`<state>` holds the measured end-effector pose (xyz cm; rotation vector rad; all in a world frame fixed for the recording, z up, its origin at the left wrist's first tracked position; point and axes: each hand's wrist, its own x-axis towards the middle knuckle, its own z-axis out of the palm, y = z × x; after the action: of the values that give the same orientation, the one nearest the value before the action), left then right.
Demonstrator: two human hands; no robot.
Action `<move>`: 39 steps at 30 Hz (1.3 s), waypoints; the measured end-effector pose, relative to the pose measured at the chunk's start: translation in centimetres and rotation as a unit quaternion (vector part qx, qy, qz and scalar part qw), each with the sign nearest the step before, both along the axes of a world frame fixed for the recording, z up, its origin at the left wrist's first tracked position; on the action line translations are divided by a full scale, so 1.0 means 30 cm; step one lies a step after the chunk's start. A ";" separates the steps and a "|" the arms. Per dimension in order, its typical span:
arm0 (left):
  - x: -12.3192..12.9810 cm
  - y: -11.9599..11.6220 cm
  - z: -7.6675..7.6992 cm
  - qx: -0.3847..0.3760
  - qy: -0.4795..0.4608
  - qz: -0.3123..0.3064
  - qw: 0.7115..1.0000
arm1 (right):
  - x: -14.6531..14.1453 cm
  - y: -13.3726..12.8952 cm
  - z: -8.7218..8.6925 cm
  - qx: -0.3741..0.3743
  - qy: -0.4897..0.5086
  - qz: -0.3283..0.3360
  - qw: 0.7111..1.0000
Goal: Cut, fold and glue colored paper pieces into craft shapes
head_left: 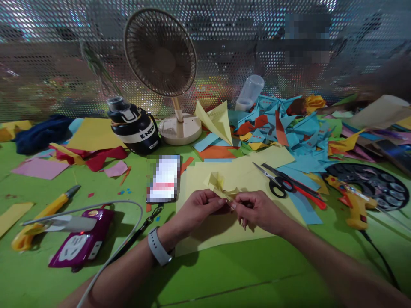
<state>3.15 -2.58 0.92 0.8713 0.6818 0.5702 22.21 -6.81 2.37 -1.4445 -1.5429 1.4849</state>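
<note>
A small folded piece of pale yellow paper [218, 182] is held up between my two hands, above large yellow sheets [205, 237] lying on the green table. My left hand [201, 209] pinches its lower edge from the left. From the right, my right hand [257, 211] pinches the same paper, with its fingertips close to the left ones. The fingers partly hide the bottom of the folded paper. Black-handled scissors [280, 187] lie on the sheets to the right, beside a red and black tool [308, 193].
A phone [164, 179], purple power box [81, 239] and yellow glue gun [48, 214] are on the left. Behind stand a black bottle [138, 132] and fan [180, 128]. Another glue gun [356, 207], black round tray [391, 188] and blue paper pieces [305, 132] are right.
</note>
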 end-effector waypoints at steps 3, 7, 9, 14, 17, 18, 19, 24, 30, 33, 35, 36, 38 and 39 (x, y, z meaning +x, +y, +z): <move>0.001 0.000 0.004 0.002 0.003 -0.001 1.000 | 0.002 0.000 -0.003 0.002 0.003 0.002 1.000; 0.002 0.000 0.009 0.011 0.000 -0.004 1.000 | 0.000 0.001 -0.003 0.003 0.009 0.000 1.000; 0.002 0.000 0.007 0.013 -0.005 -0.003 1.000 | -0.001 0.002 -0.004 0.003 0.008 -0.001 1.000; 0.000 -0.001 0.002 0.009 -0.012 -0.011 1.000 | -0.001 0.002 -0.007 0.007 0.005 -0.002 1.000; 0.000 -0.001 0.006 0.017 -0.026 -0.018 0.999 | 0.000 0.003 -0.009 0.009 0.004 0.001 1.000; 0.000 -0.001 0.007 0.019 -0.030 -0.020 0.999 | 0.000 0.004 -0.009 0.008 0.004 0.001 1.000; -0.001 -0.002 0.007 0.020 -0.032 -0.021 0.999 | 0.000 0.005 -0.009 0.008 0.004 0.003 1.000; 0.001 -0.004 -0.003 0.018 0.002 -0.012 1.000 | -0.003 0.006 -0.010 0.001 0.001 0.000 1.000; 0.003 -0.013 -0.006 0.076 0.070 0.026 0.994 | -0.013 -0.001 -0.002 -0.016 0.005 0.000 1.000; 0.008 -0.024 0.008 0.100 0.090 0.050 0.990 | -0.014 -0.003 0.005 -0.023 0.002 -0.006 1.000; 0.014 -0.030 0.019 0.102 0.085 0.056 0.989 | -0.014 -0.004 0.008 -0.026 0.005 -0.004 1.000; 0.016 -0.031 0.025 0.099 0.079 0.058 0.990 | -0.014 -0.005 0.008 -0.024 0.009 -0.002 1.000; 0.019 -0.031 0.033 0.082 0.062 0.062 0.993 | -0.014 -0.007 0.008 -0.009 0.019 0.004 1.000; 0.019 -0.030 0.035 0.072 0.054 0.065 0.994 | -0.013 -0.008 0.009 0.003 0.021 0.007 1.000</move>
<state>3.71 -3.46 1.96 1.0023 0.8074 0.6986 21.83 -7.05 2.63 -1.3922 -1.5336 1.5078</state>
